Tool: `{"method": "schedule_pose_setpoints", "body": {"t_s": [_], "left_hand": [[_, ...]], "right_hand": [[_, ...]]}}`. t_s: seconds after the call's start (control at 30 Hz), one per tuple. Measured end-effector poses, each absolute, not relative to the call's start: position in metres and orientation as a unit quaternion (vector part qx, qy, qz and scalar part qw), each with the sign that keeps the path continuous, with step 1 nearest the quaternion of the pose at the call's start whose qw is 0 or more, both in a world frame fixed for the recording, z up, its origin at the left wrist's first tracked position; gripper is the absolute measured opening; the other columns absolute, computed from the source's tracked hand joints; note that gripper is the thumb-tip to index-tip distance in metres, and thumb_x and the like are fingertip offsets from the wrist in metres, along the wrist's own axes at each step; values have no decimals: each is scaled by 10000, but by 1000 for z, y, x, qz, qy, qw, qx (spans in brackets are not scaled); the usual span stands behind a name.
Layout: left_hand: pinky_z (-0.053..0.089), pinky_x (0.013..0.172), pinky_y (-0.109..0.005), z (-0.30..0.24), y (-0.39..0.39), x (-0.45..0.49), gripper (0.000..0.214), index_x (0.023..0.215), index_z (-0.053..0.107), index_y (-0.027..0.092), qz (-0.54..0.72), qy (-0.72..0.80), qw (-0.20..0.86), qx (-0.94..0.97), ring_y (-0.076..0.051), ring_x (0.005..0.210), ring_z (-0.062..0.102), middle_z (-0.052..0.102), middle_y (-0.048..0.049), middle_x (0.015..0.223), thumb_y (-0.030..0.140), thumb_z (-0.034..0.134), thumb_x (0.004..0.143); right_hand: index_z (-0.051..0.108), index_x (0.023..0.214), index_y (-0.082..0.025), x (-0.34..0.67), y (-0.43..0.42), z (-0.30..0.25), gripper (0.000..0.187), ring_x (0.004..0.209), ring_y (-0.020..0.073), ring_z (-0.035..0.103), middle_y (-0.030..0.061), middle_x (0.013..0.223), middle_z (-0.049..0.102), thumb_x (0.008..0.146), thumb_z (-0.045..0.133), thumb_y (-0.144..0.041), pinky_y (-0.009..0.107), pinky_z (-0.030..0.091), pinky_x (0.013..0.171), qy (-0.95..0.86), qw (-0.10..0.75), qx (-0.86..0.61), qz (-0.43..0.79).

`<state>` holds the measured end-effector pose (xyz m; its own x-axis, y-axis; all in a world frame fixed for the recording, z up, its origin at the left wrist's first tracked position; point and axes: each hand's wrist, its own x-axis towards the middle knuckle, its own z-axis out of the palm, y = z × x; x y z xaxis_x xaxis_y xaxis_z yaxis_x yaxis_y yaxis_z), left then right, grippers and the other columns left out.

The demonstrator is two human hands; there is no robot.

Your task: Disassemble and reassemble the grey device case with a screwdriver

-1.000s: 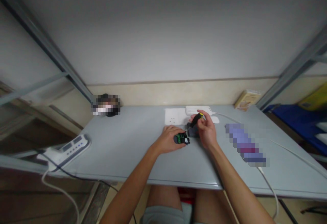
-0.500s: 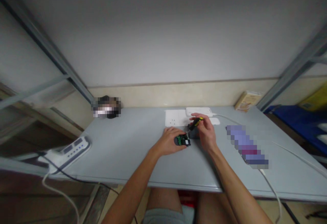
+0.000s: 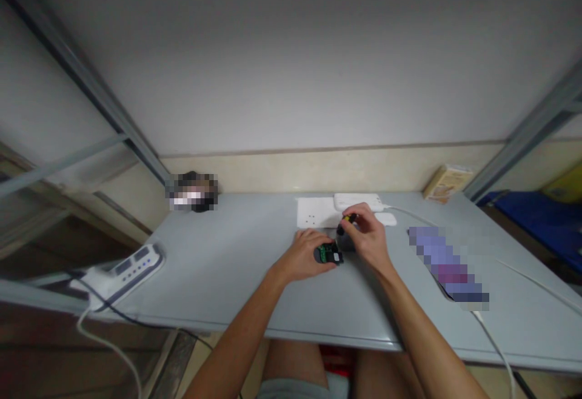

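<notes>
My left hand (image 3: 309, 256) is closed around a small black device with a green circuit board (image 3: 326, 253), which looks like an opened computer mouse. It rests on or just above the table. My right hand (image 3: 369, 235) grips a screwdriver (image 3: 347, 222) by its black and yellow handle. The screwdriver tilts down to the left, its tip at the board's upper right edge; whether it touches a screw is too small to tell. Under the right hand lies a dark grey rounded piece (image 3: 345, 240), partly hidden by the fingers.
Behind my hands a white sheet with small dark dots (image 3: 310, 211) lies flat, a white power strip (image 3: 357, 201) beside it. To the right are a blurred-out phone-like slab (image 3: 448, 265) with a cable and a small yellowish box (image 3: 448, 183). Another power strip (image 3: 127, 274) sits at the left edge.
My right fingers have shifted round the screwdriver handle and cover more of it. My left hand keeps its hold on the device. The whole view has moved slightly.
</notes>
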<state>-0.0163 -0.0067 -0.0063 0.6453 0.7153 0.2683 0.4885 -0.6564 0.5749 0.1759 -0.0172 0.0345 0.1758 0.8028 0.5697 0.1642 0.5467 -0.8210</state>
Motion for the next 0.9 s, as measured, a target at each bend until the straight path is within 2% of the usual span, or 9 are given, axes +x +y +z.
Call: {"method": "schedule_pose_setpoints", "body": {"t_s": [0.17,0.23,0.37,0.47,0.53,0.63,0.73,0.8,0.9], "left_hand": [[399,1055,-423,-7,-6,-17,448,1164,673,268,252,340,237,875,-262,1184,595,706,-40,1213,400,819,761],[405,1050,-423,-7,-6,-17,459,1170,672,261,253,338,238,875,-263,1179,599,707,-43,1202,396,823,758],[399,1058,-426,-7,-6,-16,481,1190,659,261,251,341,237,874,-264,1175,599,703,-49,1204,397,822,759],[393,1064,-424,-7,-6,-15,487,1203,651,270,241,345,241,874,-266,1186,592,702,-51,1219,400,819,764],[392,1060,-423,-6,-6,-15,483,1205,648,275,235,348,242,874,-268,1191,588,703,-49,1218,400,816,770],[397,1042,-409,-4,-7,-15,471,1195,640,278,240,349,241,874,-262,1189,586,696,-38,1223,399,815,775],[401,1025,-393,-3,-8,-16,467,1172,628,269,250,345,240,872,-253,1178,589,684,-35,1221,395,822,767],[402,1019,-387,-2,-9,-16,457,1157,624,263,252,347,238,871,-252,1174,590,682,-37,1209,390,824,766],[406,1004,-386,-2,-9,-15,447,1140,626,260,248,350,237,871,-255,1166,592,686,-36,1191,387,827,761]], "right_hand": [[681,1126,-264,180,3,40,307,813,207,651,37,938,685,876,653,-440,384,527,770,-609,579,-347,416],[680,1079,-261,178,6,38,284,849,213,644,41,957,681,889,640,-468,377,523,774,-602,592,-345,410],[693,875,-255,176,4,33,207,859,198,594,29,897,629,819,742,-448,322,495,738,-576,645,-379,330],[694,1018,-271,179,0,31,243,789,191,606,20,858,646,855,697,-451,340,498,735,-550,642,-378,378],[661,1117,-277,182,-2,29,299,790,204,635,35,909,681,899,626,-477,367,511,747,-533,637,-365,421],[664,1019,-260,186,-3,26,278,871,220,649,64,1046,693,917,581,-505,378,518,769,-524,652,-364,411],[670,869,-244,188,-3,24,231,867,209,618,47,972,672,836,704,-470,347,508,758,-529,666,-398,344],[684,901,-251,189,-3,24,220,831,202,613,28,890,665,791,758,-427,343,504,757,-526,661,-406,348],[669,1079,-271,188,-3,25,291,828,209,639,33,914,694,842,697,-437,372,512,781,-515,649,-376,416]]}}
